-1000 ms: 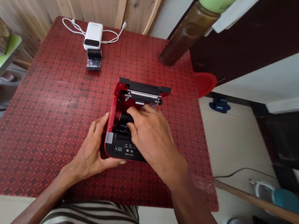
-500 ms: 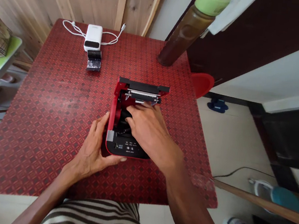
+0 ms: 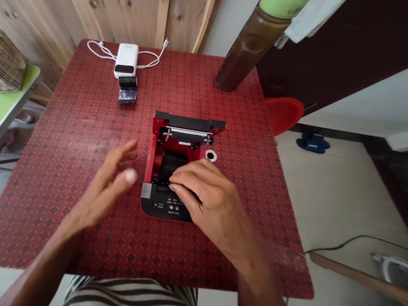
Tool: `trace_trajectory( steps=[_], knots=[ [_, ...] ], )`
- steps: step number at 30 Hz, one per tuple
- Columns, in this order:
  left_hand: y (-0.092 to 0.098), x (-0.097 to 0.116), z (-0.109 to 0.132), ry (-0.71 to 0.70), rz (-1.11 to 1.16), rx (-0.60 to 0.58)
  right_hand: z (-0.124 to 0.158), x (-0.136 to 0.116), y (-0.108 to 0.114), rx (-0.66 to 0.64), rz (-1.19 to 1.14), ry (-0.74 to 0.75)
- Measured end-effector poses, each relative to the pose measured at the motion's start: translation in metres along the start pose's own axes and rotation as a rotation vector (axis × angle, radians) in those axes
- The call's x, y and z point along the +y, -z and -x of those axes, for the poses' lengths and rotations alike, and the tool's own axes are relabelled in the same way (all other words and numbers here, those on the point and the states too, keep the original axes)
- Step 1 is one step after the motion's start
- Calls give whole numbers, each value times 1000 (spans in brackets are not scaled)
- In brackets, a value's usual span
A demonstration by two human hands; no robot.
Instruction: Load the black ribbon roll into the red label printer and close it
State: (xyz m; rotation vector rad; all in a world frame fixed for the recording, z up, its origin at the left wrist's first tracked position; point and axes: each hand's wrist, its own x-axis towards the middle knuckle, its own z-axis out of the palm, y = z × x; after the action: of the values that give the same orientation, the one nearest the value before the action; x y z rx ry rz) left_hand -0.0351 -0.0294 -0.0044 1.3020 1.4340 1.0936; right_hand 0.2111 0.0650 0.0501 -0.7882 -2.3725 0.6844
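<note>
Red-and-black thermal receipt printer (image 3: 180, 144) sits lid-open under the right hand (image 3: 211, 205), curled over its front panel (image 3: 167, 208), clamped or just resting, can't tell! Left hand (image 3: 107, 184) spread wide, off it, just beside. Likely light plastic: take the 2 side walls (image 3: 152, 158).

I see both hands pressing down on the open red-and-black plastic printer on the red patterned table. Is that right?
Not quite: only the right hand is on the open red-and-black plastic printer. The left hand is up in the air beside it, not touching it, above the red patterned table. The head camera view shows this.
</note>
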Motion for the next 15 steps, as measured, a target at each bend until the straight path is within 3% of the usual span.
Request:
trace_trajectory(
  steps=[2,4,6,8,11,15],
  knots=[
    [9,14,-29,-53,5,186,2,-2,-4,60,54,31],
    [12,28,-65,-131,19,290,7,-7,-9,113,130,58],
    [7,40,-99,-135,99,327,13,-11,-13,160,212,76],
    [0,49,-122,-53,199,306,19,-15,-17,205,261,91],
    [-7,54,-128,-48,241,290,27,-18,-21,265,282,97],
    [-4,47,-97,-2,258,188,39,-20,-26,317,311,90]
  ],
)
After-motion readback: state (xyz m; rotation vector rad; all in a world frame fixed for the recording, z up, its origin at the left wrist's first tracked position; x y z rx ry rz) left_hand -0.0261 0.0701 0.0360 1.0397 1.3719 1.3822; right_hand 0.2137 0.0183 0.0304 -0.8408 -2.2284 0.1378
